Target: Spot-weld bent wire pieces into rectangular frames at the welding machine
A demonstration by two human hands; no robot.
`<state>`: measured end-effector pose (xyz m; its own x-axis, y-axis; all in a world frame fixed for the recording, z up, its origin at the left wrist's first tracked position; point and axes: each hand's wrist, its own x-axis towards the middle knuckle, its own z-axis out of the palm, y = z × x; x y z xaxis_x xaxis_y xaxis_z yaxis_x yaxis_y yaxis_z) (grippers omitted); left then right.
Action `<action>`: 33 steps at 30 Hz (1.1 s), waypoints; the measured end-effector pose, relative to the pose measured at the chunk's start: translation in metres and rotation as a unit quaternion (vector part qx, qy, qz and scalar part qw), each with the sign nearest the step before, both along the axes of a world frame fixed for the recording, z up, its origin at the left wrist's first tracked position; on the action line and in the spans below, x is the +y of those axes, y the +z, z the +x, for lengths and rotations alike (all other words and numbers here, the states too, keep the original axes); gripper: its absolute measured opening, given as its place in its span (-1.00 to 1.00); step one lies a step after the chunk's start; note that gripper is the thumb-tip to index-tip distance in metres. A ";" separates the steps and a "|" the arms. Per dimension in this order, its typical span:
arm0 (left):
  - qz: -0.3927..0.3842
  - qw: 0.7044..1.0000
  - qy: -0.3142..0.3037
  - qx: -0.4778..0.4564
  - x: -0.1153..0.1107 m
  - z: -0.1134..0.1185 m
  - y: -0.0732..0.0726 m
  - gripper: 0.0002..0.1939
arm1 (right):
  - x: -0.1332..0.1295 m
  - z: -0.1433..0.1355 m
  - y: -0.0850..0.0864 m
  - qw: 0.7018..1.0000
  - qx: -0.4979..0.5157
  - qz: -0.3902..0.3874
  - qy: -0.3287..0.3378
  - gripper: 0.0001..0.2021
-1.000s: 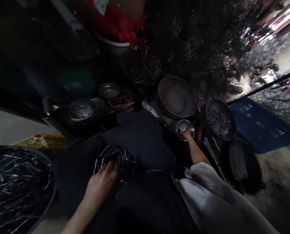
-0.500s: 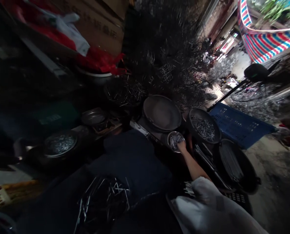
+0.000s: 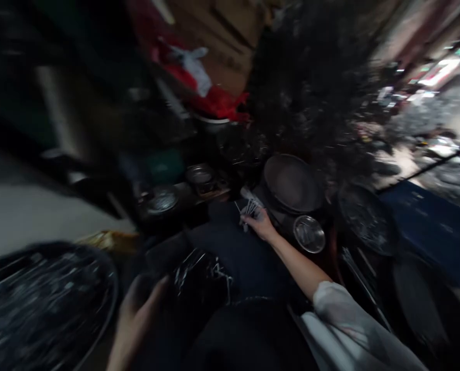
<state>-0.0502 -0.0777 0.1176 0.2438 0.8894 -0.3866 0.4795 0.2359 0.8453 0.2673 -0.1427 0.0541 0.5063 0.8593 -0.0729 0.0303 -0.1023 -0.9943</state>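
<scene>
My right hand (image 3: 259,224) is closed around several thin metal pins (image 3: 252,207), their ends fanning out beyond the fingers, above the dark cloth over my lap (image 3: 210,232). Just right of my forearm stands a small round metal bowl (image 3: 309,234) with more thin pieces in it. At lower left, my left hand (image 3: 137,309) is blurred, its thumb apart from darkened fingers, and I see nothing held in it. Several bent wire pieces (image 3: 193,265) lie on the dark cloth between both hands.
A large round tub (image 3: 112,304) of dark metal parts stands at left. Wide pans (image 3: 292,183) and a blue crate (image 3: 434,226) lie to the right. Behind them is a dark wire heap (image 3: 311,87). A red bag (image 3: 222,103) sits near a cardboard box (image 3: 230,46).
My right hand has come out of the small bowl and moved left over my lap, carrying pins. My left hand has entered at lower left. The view has swung to the left.
</scene>
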 end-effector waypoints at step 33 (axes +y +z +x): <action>-0.046 0.922 0.133 -0.362 0.015 0.033 -0.018 -0.45 | 0.080 -0.089 0.038 0.890 -0.184 0.161 0.386 -0.68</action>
